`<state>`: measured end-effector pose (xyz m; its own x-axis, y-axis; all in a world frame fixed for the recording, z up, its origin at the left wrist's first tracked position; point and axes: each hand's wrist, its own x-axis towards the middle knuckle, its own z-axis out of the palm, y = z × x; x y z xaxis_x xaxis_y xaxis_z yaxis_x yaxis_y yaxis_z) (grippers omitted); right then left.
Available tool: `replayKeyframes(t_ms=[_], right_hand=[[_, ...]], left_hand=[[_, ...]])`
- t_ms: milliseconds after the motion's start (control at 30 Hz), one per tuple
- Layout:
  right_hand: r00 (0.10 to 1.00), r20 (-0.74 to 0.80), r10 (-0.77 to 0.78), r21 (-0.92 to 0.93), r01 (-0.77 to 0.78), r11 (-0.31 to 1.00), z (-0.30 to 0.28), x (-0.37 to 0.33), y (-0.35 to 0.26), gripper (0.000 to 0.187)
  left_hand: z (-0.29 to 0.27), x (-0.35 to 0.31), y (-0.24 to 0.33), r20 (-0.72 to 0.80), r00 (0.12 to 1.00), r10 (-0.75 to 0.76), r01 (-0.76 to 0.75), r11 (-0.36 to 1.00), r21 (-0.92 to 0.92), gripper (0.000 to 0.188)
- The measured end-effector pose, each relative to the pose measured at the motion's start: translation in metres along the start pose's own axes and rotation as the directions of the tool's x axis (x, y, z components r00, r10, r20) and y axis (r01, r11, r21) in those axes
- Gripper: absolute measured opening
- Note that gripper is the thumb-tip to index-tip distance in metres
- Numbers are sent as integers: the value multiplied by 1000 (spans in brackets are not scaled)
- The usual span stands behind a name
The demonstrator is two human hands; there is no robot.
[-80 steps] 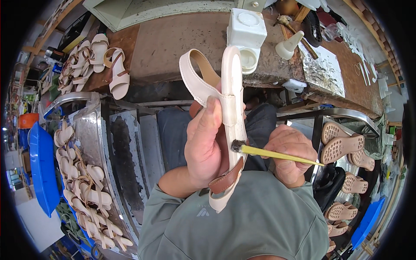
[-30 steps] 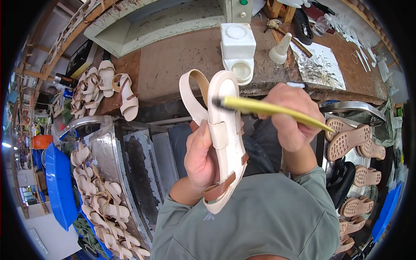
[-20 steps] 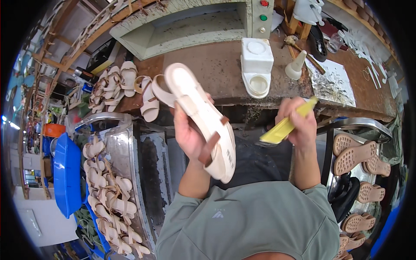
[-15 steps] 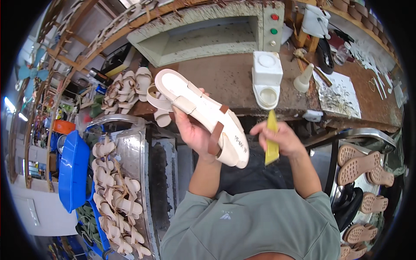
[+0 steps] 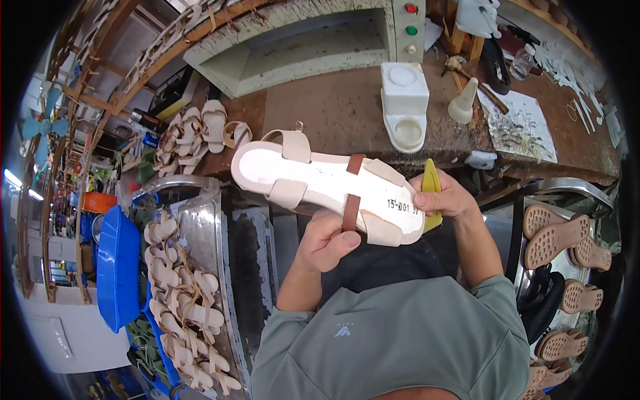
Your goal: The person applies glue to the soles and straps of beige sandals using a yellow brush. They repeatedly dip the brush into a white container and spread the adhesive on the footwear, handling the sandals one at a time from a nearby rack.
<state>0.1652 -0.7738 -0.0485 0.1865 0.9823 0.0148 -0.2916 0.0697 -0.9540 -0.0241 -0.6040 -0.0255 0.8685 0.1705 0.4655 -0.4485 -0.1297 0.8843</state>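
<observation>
A cream sandal (image 5: 327, 175) lies nearly level in front of me, its toe end to the right and its white insole facing up. Dark marks are printed on the insole near the toe. Closed round its near side at the brown strap (image 5: 352, 212) is my left hand (image 5: 327, 241). My right hand (image 5: 448, 199) grips a flat yellow blade-like tool (image 5: 431, 177), whose exact kind I cannot tell. The right thumb reaches the sandal's toe edge. Behind the sandal, a white pot with a round cup (image 5: 404, 100) stands on the brown workbench (image 5: 320, 110).
Cream sandals (image 5: 190, 313) crowd a metal rack on the left, beside a blue bin (image 5: 119, 267). Beige soles (image 5: 557, 237) fill the right rack. A grey metal box (image 5: 300, 57), a pale cone-shaped bottle (image 5: 463, 101), a hammer (image 5: 492, 99) and stained paper (image 5: 520, 133) are on the bench.
The sandal has turned from a steep slant to nearly level, and my left hand has shifted lower under it. My right hand has come up with the yellow tool to the sandal's toe.
</observation>
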Motion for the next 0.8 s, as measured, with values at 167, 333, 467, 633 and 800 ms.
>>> replayKeyframes(t_ms=[167, 333, 467, 633, 800], right_hand=[[992, -118, -47, -308, 8, 951, 2, -10, -2, 30], [859, -378, -347, 21, 382, 924, -3, -28, -51, 35], [792, -286, -540, -289, 466, 836, 55, -5, -56, 19], [576, 213, -789, -658, 682, 319, 68, -9, -45, 20], [507, 216, -835, -609, 738, 290, 62, -12, -41, 24]], left_hand=[[1, 0, -1, 18, 976, 217, -214, 941, 262, 16], [10, -7, -1, 21, 934, 358, -302, 753, 585, 16], [19, -6, 2, 40, 924, 381, -299, 653, 696, 18], [23, -13, -6, -98, 904, 417, -243, 689, 683, 21], [22, -5, 6, -41, 927, 372, -254, 707, 660, 21]])
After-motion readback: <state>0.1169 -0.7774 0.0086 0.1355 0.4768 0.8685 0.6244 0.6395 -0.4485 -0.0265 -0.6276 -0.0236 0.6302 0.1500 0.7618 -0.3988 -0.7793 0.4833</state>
